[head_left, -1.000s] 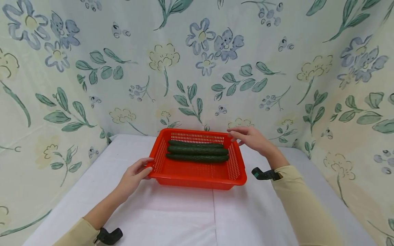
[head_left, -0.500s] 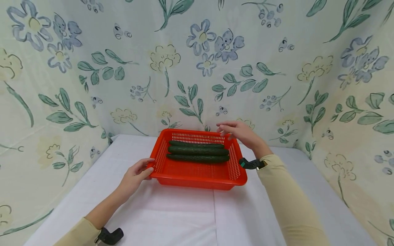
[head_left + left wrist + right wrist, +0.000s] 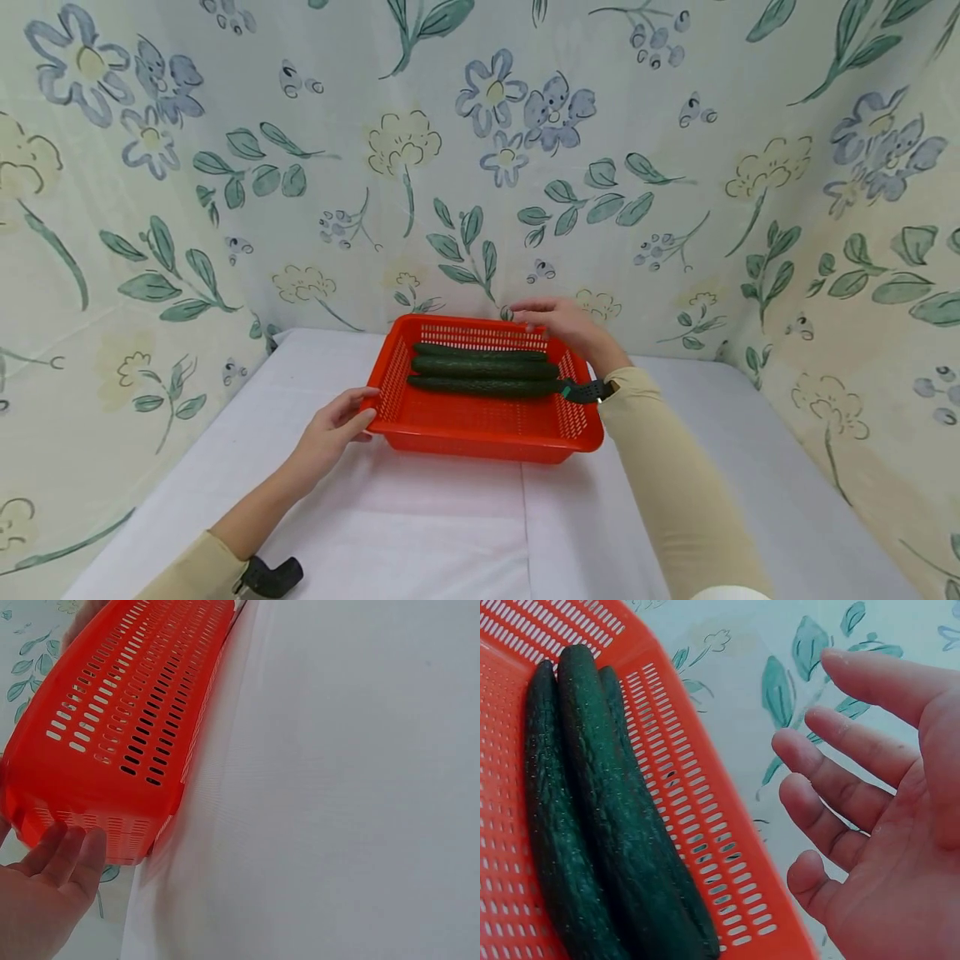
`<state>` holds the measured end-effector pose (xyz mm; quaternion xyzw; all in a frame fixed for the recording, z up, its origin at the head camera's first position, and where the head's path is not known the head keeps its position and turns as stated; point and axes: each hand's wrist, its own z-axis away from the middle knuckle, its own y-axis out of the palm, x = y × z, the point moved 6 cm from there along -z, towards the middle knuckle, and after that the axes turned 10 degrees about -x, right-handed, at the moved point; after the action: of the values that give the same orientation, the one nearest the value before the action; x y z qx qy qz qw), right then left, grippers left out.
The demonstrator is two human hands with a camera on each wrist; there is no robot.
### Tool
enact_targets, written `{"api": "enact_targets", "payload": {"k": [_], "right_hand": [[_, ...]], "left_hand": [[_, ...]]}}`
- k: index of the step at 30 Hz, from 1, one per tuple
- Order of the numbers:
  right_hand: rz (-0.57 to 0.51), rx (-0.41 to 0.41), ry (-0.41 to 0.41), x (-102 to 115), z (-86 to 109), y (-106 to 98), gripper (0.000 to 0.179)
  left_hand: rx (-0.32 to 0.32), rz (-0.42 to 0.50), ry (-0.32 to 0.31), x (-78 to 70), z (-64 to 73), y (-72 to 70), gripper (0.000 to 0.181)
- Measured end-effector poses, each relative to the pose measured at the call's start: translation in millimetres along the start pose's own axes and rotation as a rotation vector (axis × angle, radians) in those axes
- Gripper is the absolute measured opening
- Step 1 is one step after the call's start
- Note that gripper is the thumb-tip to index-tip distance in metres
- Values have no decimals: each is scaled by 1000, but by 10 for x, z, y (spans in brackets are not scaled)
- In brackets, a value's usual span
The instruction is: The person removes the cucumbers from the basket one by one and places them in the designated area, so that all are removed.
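A red plastic basket [image 3: 480,447] with slotted walls holds three dark green cucumbers [image 3: 483,368], lying side by side along its far wall. My left hand [image 3: 330,429] grips the basket's left rim, the thumb over the rim; the left wrist view shows its fingers [image 3: 88,862] against the outside of the end wall. Above the far right part of the rim hovers my right hand [image 3: 573,325], holding nothing. Its fingers are spread and loosely bent, apart from the rim in the right wrist view, with the cucumbers inside the basket beyond them.
The basket stands on a table covered by a white cloth [image 3: 450,533], with a crease running toward me. Floral fabric [image 3: 480,167] rises behind the table and along both sides. Each wrist carries a black camera [image 3: 273,577] on a strap.
My right hand has moved left along the far side of the basket, from its right corner, staying open. The left hand keeps its grip; the basket and cucumbers stay in place.
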<state>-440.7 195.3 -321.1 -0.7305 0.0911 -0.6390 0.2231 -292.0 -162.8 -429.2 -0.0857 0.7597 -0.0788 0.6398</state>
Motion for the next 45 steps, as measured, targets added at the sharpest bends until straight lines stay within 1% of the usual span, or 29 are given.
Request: {"api": "enact_targets", "payload": {"k": [5, 8, 12, 15, 20, 25, 29, 33, 37, 42, 45], "right_hand": [[-22, 13, 7, -95, -85, 96, 44], [-70, 32, 15, -164, -125, 166, 45], [-140, 47, 56, -256, -164, 248, 40], [-128, 39, 85, -322, -186, 278, 38], [-75, 22, 113, -406, -182, 292, 37], [25, 12, 143, -504, -141, 294, 39], [78, 19, 123, -513, -158, 312, 38], [106, 35, 128, -547, -182, 333, 38], [147, 46, 104, -578, -196, 349, 36], [250, 63, 54, -561, -181, 377, 28], [309, 85, 23, -516, -157, 400, 26]], "left_hand": [[5, 8, -14, 1, 2, 12, 46], [-1, 7, -20, 4, 3, 13, 46], [-4, 0, -26, 35, -4, 11, 46], [-4, -3, -28, 54, -7, 12, 46], [-6, -2, -22, 40, -13, 21, 46], [-11, -25, -23, 50, -13, 33, 44], [-21, -38, -20, 52, 1, 18, 43], [-24, -42, -13, 49, 8, 12, 42], [-22, -53, -4, 39, 9, 13, 42], [-34, -63, -7, 35, 10, 6, 42], [-30, -57, -11, 37, 7, 9, 43]]}}
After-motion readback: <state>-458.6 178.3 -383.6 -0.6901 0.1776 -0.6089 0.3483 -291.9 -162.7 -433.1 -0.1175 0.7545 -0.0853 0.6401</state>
